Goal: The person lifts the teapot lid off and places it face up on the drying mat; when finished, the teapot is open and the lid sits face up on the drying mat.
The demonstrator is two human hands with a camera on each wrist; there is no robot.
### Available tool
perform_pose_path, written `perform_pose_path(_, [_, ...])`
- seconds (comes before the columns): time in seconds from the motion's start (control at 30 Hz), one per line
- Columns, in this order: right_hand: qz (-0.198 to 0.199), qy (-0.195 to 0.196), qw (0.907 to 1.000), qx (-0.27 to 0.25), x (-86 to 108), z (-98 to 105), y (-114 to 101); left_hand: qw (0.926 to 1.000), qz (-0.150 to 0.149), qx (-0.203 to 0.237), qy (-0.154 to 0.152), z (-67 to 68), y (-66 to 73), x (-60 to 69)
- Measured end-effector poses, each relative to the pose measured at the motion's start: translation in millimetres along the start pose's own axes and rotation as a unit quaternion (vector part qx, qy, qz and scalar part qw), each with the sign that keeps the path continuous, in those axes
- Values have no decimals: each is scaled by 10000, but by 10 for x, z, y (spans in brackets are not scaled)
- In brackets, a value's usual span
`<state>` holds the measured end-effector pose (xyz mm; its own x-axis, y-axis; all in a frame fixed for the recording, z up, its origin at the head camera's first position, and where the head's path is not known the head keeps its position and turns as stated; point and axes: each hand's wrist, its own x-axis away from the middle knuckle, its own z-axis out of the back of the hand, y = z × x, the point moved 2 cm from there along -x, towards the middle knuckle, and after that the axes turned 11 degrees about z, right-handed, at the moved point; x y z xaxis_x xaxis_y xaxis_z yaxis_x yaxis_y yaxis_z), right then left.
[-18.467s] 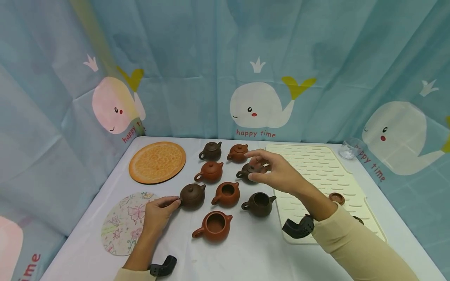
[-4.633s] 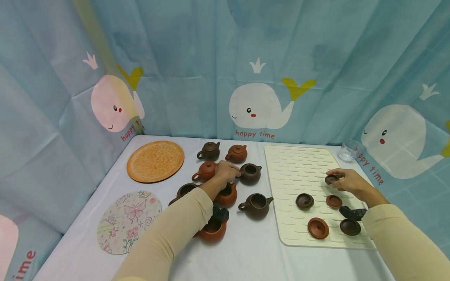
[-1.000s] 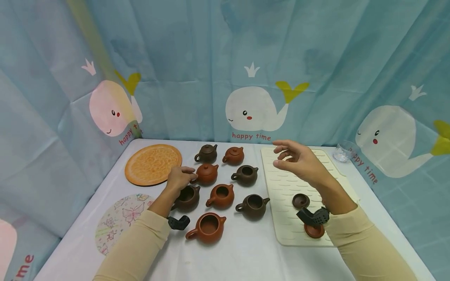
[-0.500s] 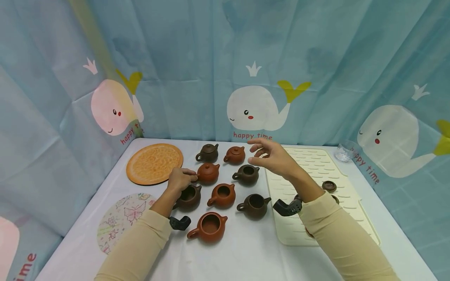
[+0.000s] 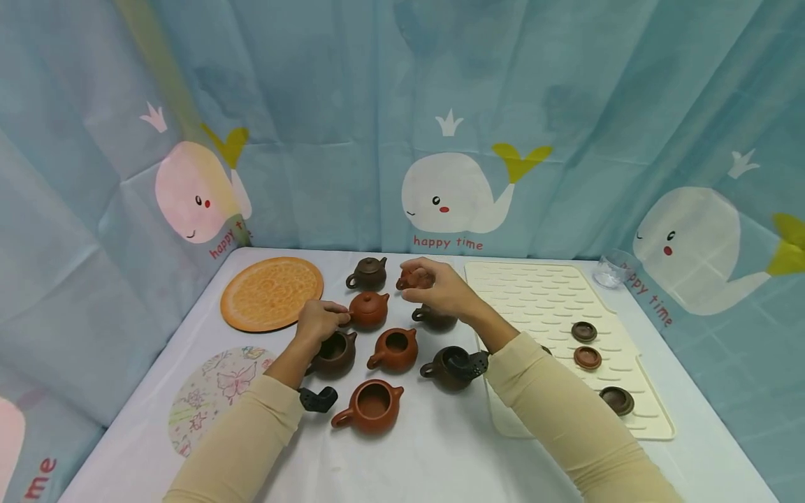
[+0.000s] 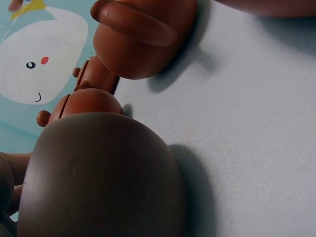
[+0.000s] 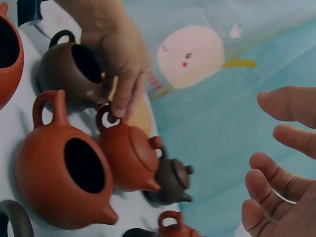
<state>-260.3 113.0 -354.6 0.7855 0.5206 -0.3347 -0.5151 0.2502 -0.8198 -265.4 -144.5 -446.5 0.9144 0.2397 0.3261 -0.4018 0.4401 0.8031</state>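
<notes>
In the head view, my left hand [image 5: 319, 323] pinches the handle of a red clay teapot [image 5: 368, 311] whose lid is on; the right wrist view shows the fingers on its handle loop [image 7: 106, 117]. My right hand [image 5: 448, 288] hovers at the back with thumb and fingers spread, holding nothing. Behind it, partly hidden, are another red teapot [image 5: 415, 278] and a dark teapot [image 5: 434, 318]. Lidless teapots stand nearer: a dark one [image 5: 333, 358] under my left wrist, a red one [image 5: 393, 351], a dark one [image 5: 443, 374], and a red one [image 5: 371, 409] in front.
A small dark lidded teapot [image 5: 369, 274] stands at the back. Several lids, among them a red-brown lid [image 5: 588, 358], lie on the cream mat [image 5: 522, 286] at right. A clear cup [image 5: 613, 271], an orange round mat [image 5: 270, 293] and a floral round mat [image 5: 216, 391] are around.
The left and middle-right dark teapots have lost their lids, and more lids lie on the cream mat. Lately my right hand moved left from over the mat; my left hand stayed at the red teapot.
</notes>
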Motion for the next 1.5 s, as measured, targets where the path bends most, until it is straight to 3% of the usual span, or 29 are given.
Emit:
perform_pose_path(0.23, [-52,-80,9998,196,-169,-235,137,9999,-60,-38,79,3,16,-9])
perform_pose_path(0.47, [-449,-167,9983,344,-277,-403,267,9997,-39,-180,146,-7,35,-16])
perform_pose_path(0.83, [-675,-296,9924,981,-468,-649,478,9989,-180,-382,221,3,53,-6])
perform_pose_path(1.03, [-940,-335,9892,1073,-510,-757,543,9988,-192,-400,202,-26,48,-7])
perform_pose_path(1.5, [-790,-226,9791,1861,-588,-879,588,9987,-168,-381,280,-35,35,-11])
